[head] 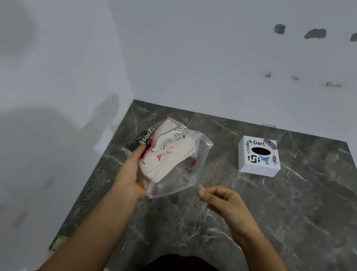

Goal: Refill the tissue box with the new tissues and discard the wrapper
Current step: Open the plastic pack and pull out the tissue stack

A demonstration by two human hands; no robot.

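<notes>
A stack of white tissues point(165, 157) lies inside a clear plastic wrapper point(186, 172) with red and black print. My left hand point(132, 172) grips the pack from its left side, thumb on top, holding it above the table. My right hand point(225, 203) pinches the wrapper's stretched lower right corner between thumb and fingers. The white tissue box point(259, 158) with stickers and a black oval slot stands on the table to the back right, apart from both hands.
The dark marble table point(290, 214) meets a white wall at the back and another white wall on the left. Its right edge runs diagonally at the far right. A dark garment shows at the bottom centre.
</notes>
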